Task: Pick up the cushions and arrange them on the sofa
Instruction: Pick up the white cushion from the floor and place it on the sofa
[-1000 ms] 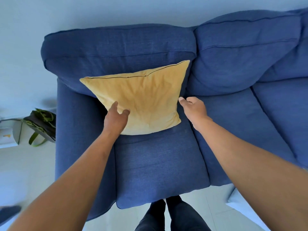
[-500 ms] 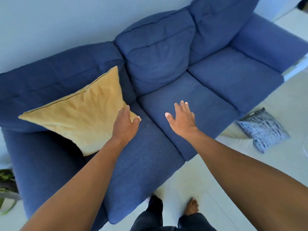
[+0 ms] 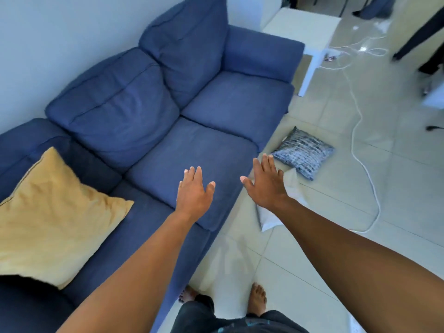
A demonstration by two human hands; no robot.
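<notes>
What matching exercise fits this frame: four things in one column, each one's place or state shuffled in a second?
Things:
1. yellow cushion
2. grey patterned cushion
3. white side table
4. left hand

Places or states:
A. lying on the tiled floor
B. open and empty, above the sofa seat
C. leaning on the sofa's backrest
D. standing past the sofa's far armrest

Pairs: 1-C, 2-A, 3-D, 4-B

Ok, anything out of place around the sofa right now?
Yes. A grey patterned cushion lies on the floor tiles beside the sofa, with a white cushion near it, partly hidden by the right hand. Only the yellow cushion is on the sofa.
</notes>
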